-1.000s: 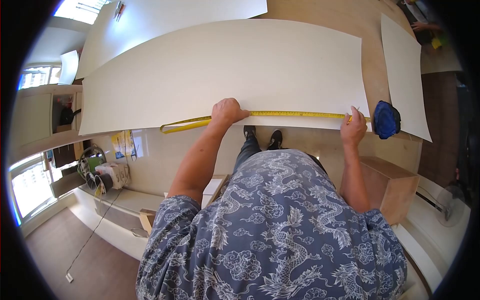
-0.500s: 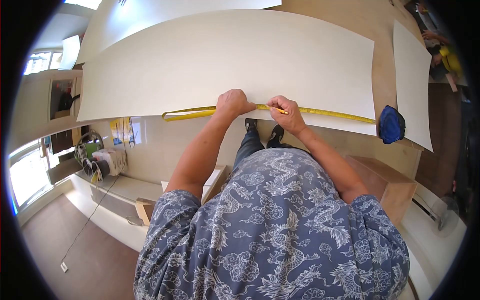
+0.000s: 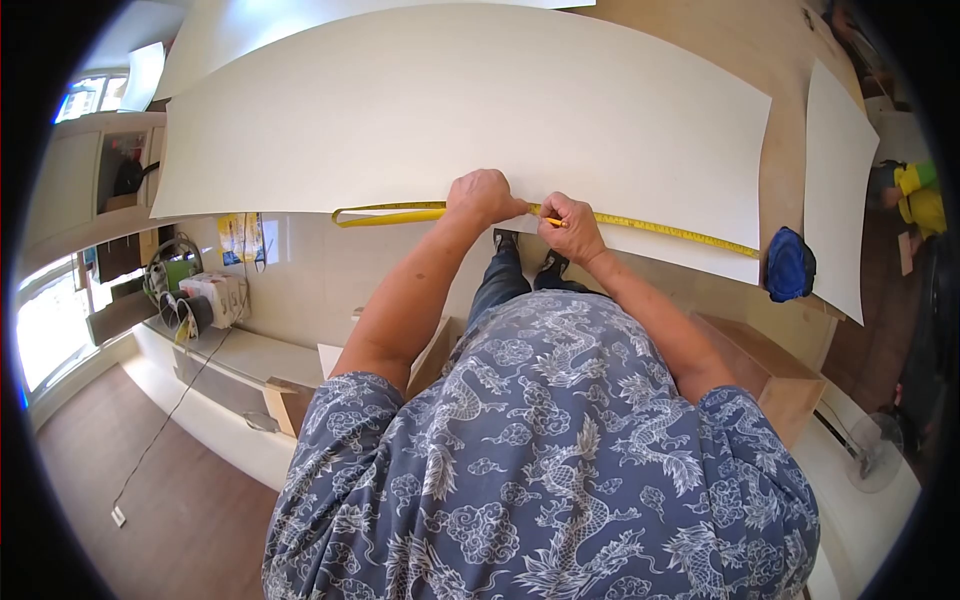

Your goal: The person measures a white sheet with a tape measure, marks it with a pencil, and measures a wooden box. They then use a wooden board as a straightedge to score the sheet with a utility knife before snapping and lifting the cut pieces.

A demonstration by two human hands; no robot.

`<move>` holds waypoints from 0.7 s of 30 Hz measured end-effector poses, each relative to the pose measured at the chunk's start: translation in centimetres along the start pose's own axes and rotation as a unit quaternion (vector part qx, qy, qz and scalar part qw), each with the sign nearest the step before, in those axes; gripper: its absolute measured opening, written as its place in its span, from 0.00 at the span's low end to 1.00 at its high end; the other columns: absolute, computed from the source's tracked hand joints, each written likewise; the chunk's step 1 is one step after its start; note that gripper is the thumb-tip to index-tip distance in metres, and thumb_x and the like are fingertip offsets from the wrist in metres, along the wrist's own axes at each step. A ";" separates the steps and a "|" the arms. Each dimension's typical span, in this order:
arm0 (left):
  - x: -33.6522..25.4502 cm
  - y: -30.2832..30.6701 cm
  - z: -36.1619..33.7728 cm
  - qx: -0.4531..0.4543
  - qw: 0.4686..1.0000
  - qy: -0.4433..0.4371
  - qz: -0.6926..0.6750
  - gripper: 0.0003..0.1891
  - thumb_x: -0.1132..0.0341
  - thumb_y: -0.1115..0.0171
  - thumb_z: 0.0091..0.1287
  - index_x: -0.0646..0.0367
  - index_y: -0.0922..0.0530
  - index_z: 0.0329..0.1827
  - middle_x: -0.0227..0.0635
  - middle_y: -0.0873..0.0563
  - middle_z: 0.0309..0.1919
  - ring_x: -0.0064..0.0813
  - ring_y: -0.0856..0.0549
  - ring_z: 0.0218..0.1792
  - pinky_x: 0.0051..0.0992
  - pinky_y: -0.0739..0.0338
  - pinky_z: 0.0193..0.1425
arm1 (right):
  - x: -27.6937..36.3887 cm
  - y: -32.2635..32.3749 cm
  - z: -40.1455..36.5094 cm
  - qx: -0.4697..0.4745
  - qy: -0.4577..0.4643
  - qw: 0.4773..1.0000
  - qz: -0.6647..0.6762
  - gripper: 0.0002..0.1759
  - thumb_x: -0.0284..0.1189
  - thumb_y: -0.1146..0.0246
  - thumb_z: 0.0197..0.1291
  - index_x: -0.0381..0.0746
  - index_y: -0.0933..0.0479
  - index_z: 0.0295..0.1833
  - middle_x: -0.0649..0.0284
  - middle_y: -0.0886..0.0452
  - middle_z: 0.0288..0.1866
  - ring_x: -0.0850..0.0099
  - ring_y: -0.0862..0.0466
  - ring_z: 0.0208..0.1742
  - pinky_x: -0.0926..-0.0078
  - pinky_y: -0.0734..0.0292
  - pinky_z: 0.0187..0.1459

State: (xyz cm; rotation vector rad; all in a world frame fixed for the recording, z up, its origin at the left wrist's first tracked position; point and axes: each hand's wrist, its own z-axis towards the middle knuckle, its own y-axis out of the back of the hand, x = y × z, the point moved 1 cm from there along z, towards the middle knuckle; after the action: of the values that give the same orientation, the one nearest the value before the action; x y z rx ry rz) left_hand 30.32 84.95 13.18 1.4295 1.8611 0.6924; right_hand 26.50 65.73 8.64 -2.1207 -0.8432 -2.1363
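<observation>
A yellow tape measure point(image 3: 680, 231) lies along the near edge of a large white sheet point(image 3: 450, 100), with a loop of its blade bent back at the left. My left hand point(image 3: 484, 196) is closed on the tape, thumb pointing right. Just right of it, my right hand point(image 3: 573, 229) pinches a yellow pencil point(image 3: 552, 221), its tip at the tape. A narrow gap separates the two hands. The tape's right end reaches the sheet's right edge, near a dark blue cloth-like item point(image 3: 790, 265).
Another white sheet point(image 3: 835, 190) stands at the right. A person in yellow point(image 3: 922, 205) is at the far right. Behind me are a wooden box point(image 3: 755, 365), a fan point(image 3: 875, 452) and, at left, a bench point(image 3: 235, 365) with a cable.
The view has shifted and turned slightly. My left hand appears a little further right, nearer my right hand. The person in yellow shows more fully.
</observation>
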 end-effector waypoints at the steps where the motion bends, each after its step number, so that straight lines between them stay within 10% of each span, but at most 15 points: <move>1: 0.0 -0.1 0.0 0.001 1.000 0.000 0.000 0.30 0.40 0.28 0.56 0.62 0.09 0.42 0.49 0.08 0.44 0.44 0.09 0.49 0.38 0.16 0.55 | 0.0 -0.1 0.0 -0.001 0.008 1.000 -0.016 0.06 0.27 0.35 0.54 0.37 0.24 0.32 0.53 0.21 0.23 0.63 0.20 0.23 0.67 0.23 0.30; 21: 0.2 -0.2 0.1 0.003 1.000 -0.011 -0.004 0.32 0.39 0.29 0.56 0.64 0.10 0.42 0.50 0.08 0.43 0.45 0.09 0.49 0.38 0.16 0.54 | -0.2 -0.6 -0.2 -0.019 0.033 0.999 -0.034 0.05 0.26 0.35 0.53 0.38 0.24 0.32 0.50 0.21 0.24 0.56 0.19 0.25 0.64 0.22 0.31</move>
State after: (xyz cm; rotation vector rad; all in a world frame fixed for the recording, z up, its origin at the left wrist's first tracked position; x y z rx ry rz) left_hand 30.20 85.08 12.91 1.4286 1.8519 0.6643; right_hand 26.11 66.09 8.26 -2.0555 -0.8900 -2.2586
